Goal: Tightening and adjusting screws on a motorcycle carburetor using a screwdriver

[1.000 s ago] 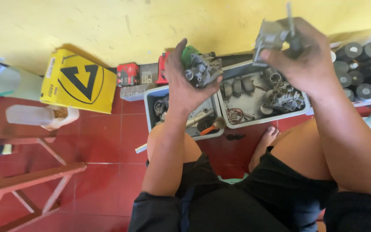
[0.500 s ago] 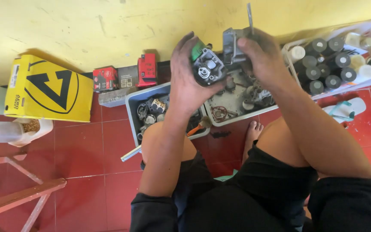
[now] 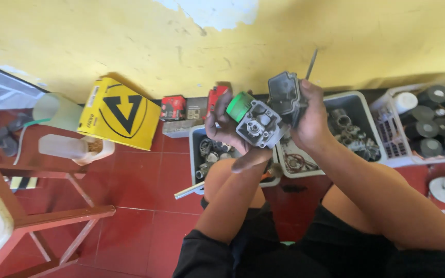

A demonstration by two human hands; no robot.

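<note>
My left hand [image 3: 227, 131] grips a grey metal carburetor body [image 3: 257, 123] with a green cap [image 3: 239, 105] at its upper left. My right hand [image 3: 310, 121] holds a dark grey metal cover [image 3: 283, 92] and a thin metal tool [image 3: 311, 64] that sticks up past the fingers. The cover sits right against the upper right of the carburetor body. Both hands are raised above my knees, in front of the yellow wall.
On the red tile floor stand grey trays of metal parts [image 3: 354, 128], a white basket of black spools [image 3: 439, 128], a yellow box [image 3: 119, 113], red small boxes [image 3: 173, 108], a plastic bottle [image 3: 60, 146] and a wooden stool frame [image 3: 52, 216] at left.
My two hands have come together: the right hand brought the cover and tool leftward against the carburetor body. The camera view shifted too.
</note>
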